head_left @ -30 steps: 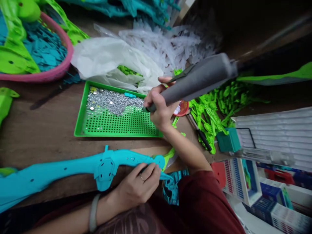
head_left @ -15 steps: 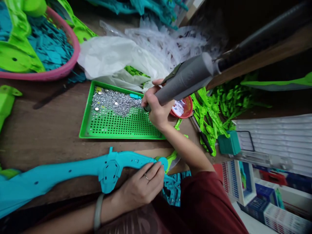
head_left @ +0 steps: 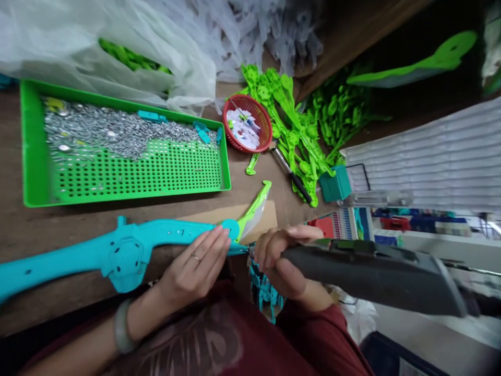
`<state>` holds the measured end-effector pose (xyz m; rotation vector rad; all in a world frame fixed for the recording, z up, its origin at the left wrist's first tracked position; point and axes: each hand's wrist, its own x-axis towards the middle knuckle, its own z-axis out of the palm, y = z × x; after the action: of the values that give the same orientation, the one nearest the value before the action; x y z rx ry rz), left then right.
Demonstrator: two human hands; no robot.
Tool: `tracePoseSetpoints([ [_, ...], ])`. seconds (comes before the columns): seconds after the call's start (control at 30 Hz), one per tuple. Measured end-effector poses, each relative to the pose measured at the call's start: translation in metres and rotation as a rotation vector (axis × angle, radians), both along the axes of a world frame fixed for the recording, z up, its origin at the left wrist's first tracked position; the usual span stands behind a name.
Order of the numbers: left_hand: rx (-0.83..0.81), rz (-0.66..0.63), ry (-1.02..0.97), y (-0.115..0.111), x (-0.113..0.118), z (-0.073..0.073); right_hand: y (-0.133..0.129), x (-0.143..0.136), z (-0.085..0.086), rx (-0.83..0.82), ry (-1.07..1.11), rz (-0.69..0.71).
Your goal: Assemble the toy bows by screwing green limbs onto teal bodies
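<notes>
A long turquoise plastic piece (head_left: 74, 257) lies across the table's front, with a round disc at its right end. My left hand (head_left: 195, 263) is closed over that end, fingers together, a ring on one finger. In my right hand (head_left: 285, 256) is a dark grey power screwdriver (head_left: 376, 277), held level, its tip at the piece's right end. Whether the tip touches a screw cannot be made out. A lime green part with a clear blade shape (head_left: 254, 211) extends from beside the disc.
Behind the piece stands a green perforated tray (head_left: 129, 198) of small screws. A red basket (head_left: 247, 123), a black-handled tool (head_left: 291, 175) and lime green parts (head_left: 289, 120) lie right of it. Plastic bags (head_left: 188, 78) are at the back.
My right hand has brought the screwdriver from over the screw tray down to the right end of the turquoise piece. The view has shifted right, and my left hand remains at that end.
</notes>
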<state>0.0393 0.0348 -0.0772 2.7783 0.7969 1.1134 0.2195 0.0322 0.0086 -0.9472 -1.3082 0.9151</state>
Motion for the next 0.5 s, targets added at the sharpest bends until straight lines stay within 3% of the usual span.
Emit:
tracePoseSetpoints([
  [0.3, -0.002, -0.015, -0.002, -0.002, 0.000, -0.006, 0.000, 0.002, -0.026, 0.198, -0.135, 0.078],
  [0.5, 0.011, 0.023, 0.001, -0.003, -0.001, -0.005, 0.004, 0.012, -0.043, 0.246, -0.146, 0.270],
])
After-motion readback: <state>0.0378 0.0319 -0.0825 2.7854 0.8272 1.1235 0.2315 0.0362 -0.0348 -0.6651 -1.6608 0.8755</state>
